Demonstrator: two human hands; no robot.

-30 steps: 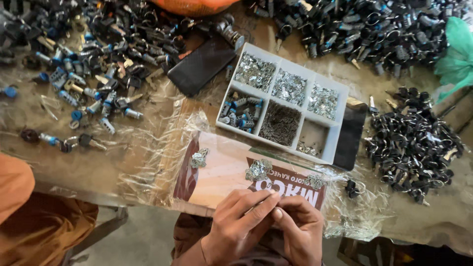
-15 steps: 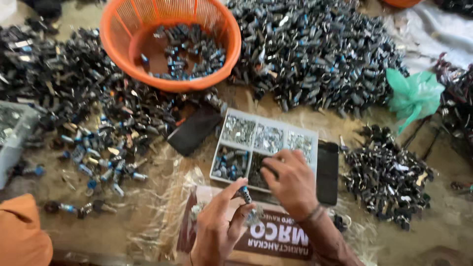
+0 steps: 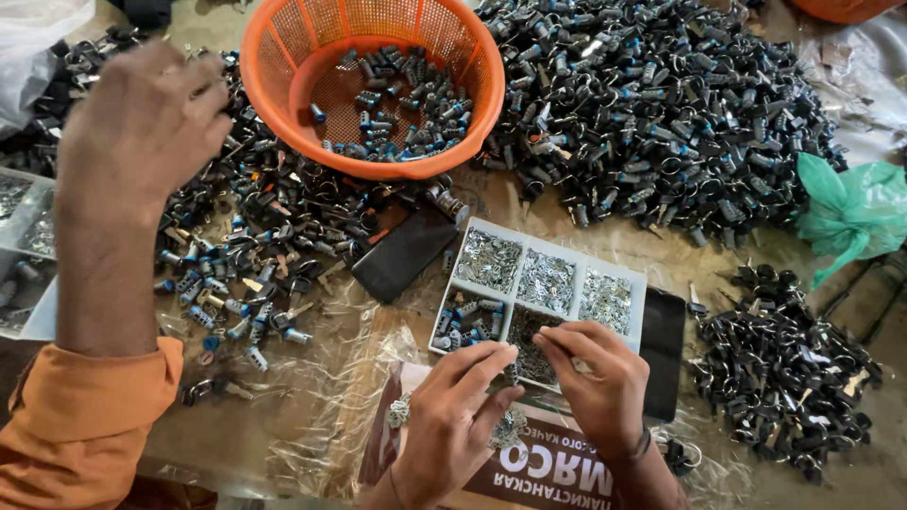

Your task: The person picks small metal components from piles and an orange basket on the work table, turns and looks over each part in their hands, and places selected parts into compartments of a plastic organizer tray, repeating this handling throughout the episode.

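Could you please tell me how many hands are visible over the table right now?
3. The left hand and right hand meet over the white compartment tray at bottom centre. A co-worker's hand in an orange sleeve reaches over the parts at upper left.

Parts heaps [image 3: 661, 104] crowding compartment tray [image 3: 642, 283]
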